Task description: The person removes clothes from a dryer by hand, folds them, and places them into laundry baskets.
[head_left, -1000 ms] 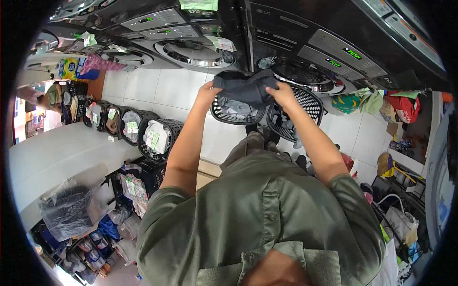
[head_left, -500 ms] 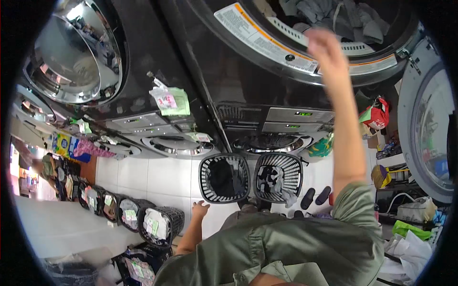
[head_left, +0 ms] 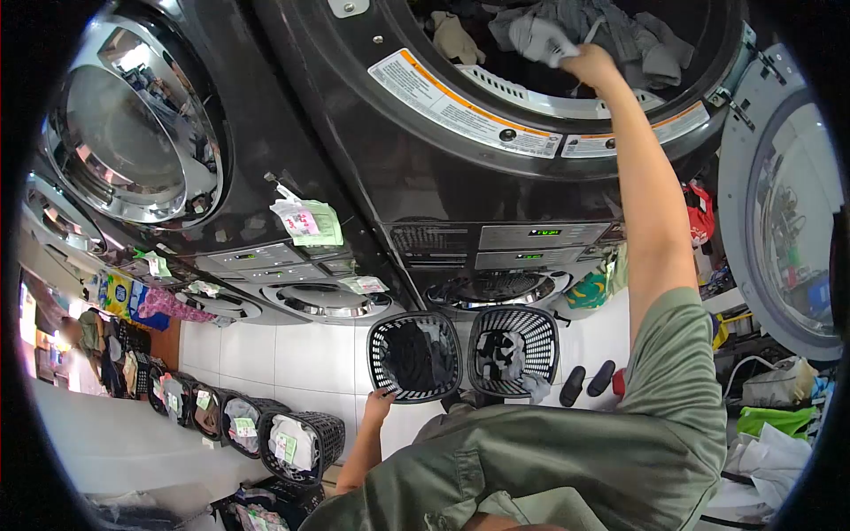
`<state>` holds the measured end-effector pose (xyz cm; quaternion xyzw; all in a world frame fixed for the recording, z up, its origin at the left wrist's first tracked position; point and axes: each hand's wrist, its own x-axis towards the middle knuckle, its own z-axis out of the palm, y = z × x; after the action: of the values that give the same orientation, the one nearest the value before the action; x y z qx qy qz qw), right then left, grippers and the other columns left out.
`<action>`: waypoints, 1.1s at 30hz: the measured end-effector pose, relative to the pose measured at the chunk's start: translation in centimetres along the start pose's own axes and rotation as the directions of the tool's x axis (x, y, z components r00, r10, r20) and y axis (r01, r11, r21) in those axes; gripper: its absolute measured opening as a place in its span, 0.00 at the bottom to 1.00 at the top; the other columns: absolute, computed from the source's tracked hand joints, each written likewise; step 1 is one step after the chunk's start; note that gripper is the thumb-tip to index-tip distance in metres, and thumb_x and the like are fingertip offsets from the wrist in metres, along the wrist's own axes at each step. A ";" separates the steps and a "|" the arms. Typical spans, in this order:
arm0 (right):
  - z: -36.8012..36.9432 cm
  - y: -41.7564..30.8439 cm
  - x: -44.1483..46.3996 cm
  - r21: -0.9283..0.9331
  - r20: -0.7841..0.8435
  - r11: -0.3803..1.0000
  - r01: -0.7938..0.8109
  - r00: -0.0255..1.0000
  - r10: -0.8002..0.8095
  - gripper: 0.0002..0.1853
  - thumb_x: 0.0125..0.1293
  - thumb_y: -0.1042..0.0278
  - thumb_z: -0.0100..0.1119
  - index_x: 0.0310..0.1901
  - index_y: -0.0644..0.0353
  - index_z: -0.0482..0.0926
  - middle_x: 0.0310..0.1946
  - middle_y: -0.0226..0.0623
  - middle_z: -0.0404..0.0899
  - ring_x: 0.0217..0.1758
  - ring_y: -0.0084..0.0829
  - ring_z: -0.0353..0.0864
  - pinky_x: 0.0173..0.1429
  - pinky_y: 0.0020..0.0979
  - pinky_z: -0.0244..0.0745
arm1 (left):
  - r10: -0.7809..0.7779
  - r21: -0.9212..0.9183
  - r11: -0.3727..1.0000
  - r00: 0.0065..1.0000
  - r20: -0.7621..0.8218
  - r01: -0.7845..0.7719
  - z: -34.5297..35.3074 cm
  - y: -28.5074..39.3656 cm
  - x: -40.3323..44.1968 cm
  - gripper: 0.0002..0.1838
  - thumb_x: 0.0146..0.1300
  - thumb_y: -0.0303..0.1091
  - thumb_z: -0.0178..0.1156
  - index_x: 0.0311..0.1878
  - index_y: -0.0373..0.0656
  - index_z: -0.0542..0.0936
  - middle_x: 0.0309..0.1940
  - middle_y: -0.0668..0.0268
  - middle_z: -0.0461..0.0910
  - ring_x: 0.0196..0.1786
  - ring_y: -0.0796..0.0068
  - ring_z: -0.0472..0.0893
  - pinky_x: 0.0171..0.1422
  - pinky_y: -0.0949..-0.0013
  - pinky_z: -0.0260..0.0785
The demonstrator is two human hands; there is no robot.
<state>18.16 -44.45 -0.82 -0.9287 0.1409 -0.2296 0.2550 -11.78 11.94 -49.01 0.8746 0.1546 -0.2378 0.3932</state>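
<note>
My right hand (head_left: 591, 67) reaches into the open drum of the upper dryer, its fingers closed on a small pale grey sock-like cloth (head_left: 540, 41). Behind it lie grey clothes (head_left: 620, 44) and a beige piece (head_left: 456, 38) inside the drum. Low down, my left hand (head_left: 379, 405) is at the near left rim of a black laundry basket (head_left: 376, 341), fingers curled on that rim. Dark clothes (head_left: 412, 354) fill this basket. A second laundry basket (head_left: 542, 341) beside it holds black, white and grey pieces.
The round dryer door (head_left: 788, 212) stands swung open at right. Another dark machine with a closed door (head_left: 133, 133) is at left. Several tagged baskets (head_left: 301, 442) line the left wall. Slippers (head_left: 573, 387) lie on the tiles. A blurred person (head_left: 75, 332) appears far left.
My right hand has moved deeper into the drum and now grips a pale grey cloth. My left hand has come to the basket's rim from beside it. The view has tilted up.
</note>
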 end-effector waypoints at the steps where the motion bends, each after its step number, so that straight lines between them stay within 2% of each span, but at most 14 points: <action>1: -1.5 0.4 -1.3 0.126 -0.059 0.991 -0.035 0.997 0.043 0.20 0.45 0.60 0.60 0.37 0.67 0.77 0.28 0.40 0.78 0.30 0.28 0.73 0.36 0.29 0.67 | -0.012 -0.112 0.994 1.000 0.016 0.013 0.0 -0.2 -0.1 0.25 0.46 0.40 0.62 0.46 0.34 0.74 0.41 0.49 0.75 0.46 0.59 0.74 0.50 0.65 0.66; 6: -8.5 2.7 -9.0 0.653 -0.341 0.742 0.152 0.934 0.109 0.14 0.48 0.71 0.59 0.37 0.68 0.76 0.31 0.35 0.77 0.33 0.25 0.74 0.39 0.25 0.68 | 0.028 -0.249 0.968 1.000 0.012 -0.025 0.1 4.6 0.5 0.22 0.50 0.36 0.61 0.45 0.32 0.74 0.39 0.56 0.77 0.42 0.69 0.75 0.47 0.71 0.66; 9: -14.1 3.1 -16.0 0.920 -0.202 0.365 0.140 0.970 0.137 0.13 0.49 0.73 0.57 0.38 0.68 0.76 0.32 0.38 0.77 0.32 0.28 0.77 0.38 0.26 0.72 | 0.178 -0.193 0.967 0.983 0.055 -0.164 1.6 9.4 2.5 0.19 0.52 0.37 0.59 0.43 0.33 0.75 0.41 0.56 0.77 0.46 0.65 0.75 0.51 0.71 0.65; 14: -12.5 4.8 -29.0 0.859 -0.180 0.512 0.010 0.942 0.283 0.18 0.42 0.75 0.55 0.40 0.67 0.75 0.31 0.35 0.77 0.33 0.25 0.76 0.38 0.26 0.71 | 0.571 -0.309 0.802 0.807 0.151 -0.510 1.6 27.1 -1.4 0.17 0.54 0.34 0.58 0.46 0.36 0.73 0.42 0.60 0.76 0.45 0.73 0.75 0.50 0.73 0.64; 18: -2.9 11.1 -36.0 0.770 0.198 0.477 -0.424 0.870 0.452 0.19 0.43 0.76 0.57 0.41 0.66 0.72 0.33 0.34 0.77 0.29 0.21 0.74 0.36 0.25 0.71 | 0.962 -0.115 0.239 0.251 -0.107 -0.964 -2.7 45.3 -9.0 0.16 0.51 0.28 0.58 0.45 0.39 0.74 0.52 0.57 0.69 0.55 0.64 0.69 0.58 0.68 0.60; 21: 5.5 17.5 -39.6 0.561 0.517 0.499 -0.660 0.751 0.412 0.30 0.42 0.65 0.65 0.49 0.66 0.67 0.42 0.42 0.73 0.41 0.30 0.74 0.47 0.30 0.69 | 0.946 0.324 -0.124 -0.211 -0.248 -0.938 -3.9 57.2 -9.3 0.18 0.49 0.32 0.60 0.44 0.38 0.73 0.43 0.57 0.75 0.48 0.60 0.74 0.52 0.64 0.65; 22: 8.4 20.0 -41.6 0.376 0.407 0.759 -0.531 0.831 0.379 0.34 0.41 0.61 0.66 0.51 0.66 0.66 0.47 0.47 0.69 0.47 0.36 0.70 0.52 0.33 0.66 | 0.902 0.534 -0.153 -0.339 -0.269 -0.832 -3.8 61.1 -8.2 0.19 0.49 0.37 0.60 0.44 0.37 0.73 0.44 0.56 0.74 0.48 0.57 0.73 0.51 0.61 0.65; 23: 10.2 21.9 -43.3 0.130 0.313 0.926 -0.355 0.900 0.302 0.38 0.41 0.56 0.68 0.53 0.65 0.64 0.52 0.53 0.64 0.54 0.42 0.66 0.56 0.36 0.63 | 0.924 0.712 -0.045 -0.301 -0.237 -0.700 -3.9 64.3 -7.4 0.23 0.49 0.44 0.59 0.44 0.37 0.73 0.44 0.56 0.74 0.48 0.56 0.73 0.50 0.59 0.65; 24: 10.2 21.0 -44.1 0.247 0.307 0.863 -0.442 0.880 0.363 0.44 0.39 0.51 0.69 0.56 0.64 0.60 0.57 0.59 0.54 0.59 0.50 0.57 0.61 0.39 0.57 | 0.987 0.806 0.147 0.033 -0.156 -0.573 -4.1 67.1 -6.8 0.30 0.47 0.53 0.58 0.46 0.37 0.73 0.45 0.56 0.74 0.49 0.58 0.74 0.50 0.59 0.65; 26: 10.7 20.6 -45.9 0.426 0.317 0.769 -0.478 0.874 0.368 0.41 0.41 0.53 0.68 0.55 0.65 0.63 0.48 0.51 0.66 0.52 0.39 0.66 0.54 0.33 0.63 | 0.796 0.752 0.404 0.606 -0.007 -0.521 -3.5 71.4 -4.2 0.26 0.46 0.49 0.58 0.47 0.43 0.76 0.49 0.60 0.74 0.53 0.63 0.72 0.54 0.58 0.62; 27: 10.3 19.9 -46.6 0.532 0.415 0.635 -0.560 0.826 0.381 0.38 0.42 0.55 0.68 0.54 0.65 0.64 0.45 0.47 0.70 0.47 0.35 0.69 0.52 0.31 0.64 | 0.719 0.783 0.317 0.674 0.170 -0.535 -2.8 73.1 -0.8 0.21 0.48 0.44 0.55 0.44 0.44 0.78 0.49 0.58 0.73 0.52 0.59 0.73 0.54 0.57 0.63; 28: 9.1 17.8 -47.2 0.561 0.422 0.541 -0.626 0.779 0.464 0.32 0.46 0.59 0.66 0.52 0.64 0.67 0.40 0.39 0.72 0.39 0.25 0.69 0.44 0.25 0.65 | 0.791 0.832 -0.068 0.479 0.381 -0.550 -2.2 75.7 7.1 0.19 0.49 0.43 0.54 0.42 0.43 0.78 0.46 0.53 0.74 0.50 0.54 0.74 0.53 0.59 0.64; 30: 9.1 17.9 -49.2 0.583 0.434 0.482 -0.654 0.752 0.495 0.28 0.48 0.60 0.65 0.50 0.64 0.68 0.40 0.37 0.72 0.37 0.23 0.69 0.42 0.23 0.65 | 0.796 0.345 0.604 0.521 -0.308 -0.719 -4.2 74.6 -0.4 0.15 0.53 0.38 0.51 0.43 0.43 0.78 0.46 0.50 0.72 0.48 0.52 0.74 0.53 0.61 0.65; 33: 7.3 17.3 -49.5 0.608 0.559 0.345 -0.715 0.694 0.454 0.22 0.53 0.60 0.60 0.49 0.58 0.71 0.36 0.27 0.73 0.36 0.18 0.70 0.33 0.21 0.64 | 0.654 -0.624 0.309 0.637 -0.408 -0.718 -7.7 74.8 -5.0 0.20 0.61 0.40 0.47 0.47 0.30 0.70 0.47 0.46 0.71 0.48 0.56 0.73 0.49 0.56 0.67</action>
<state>-23.01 -37.06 -33.27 -0.6188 0.3108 -0.0184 0.7212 20.48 -30.71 4.04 0.6219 -0.1340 0.0717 0.7682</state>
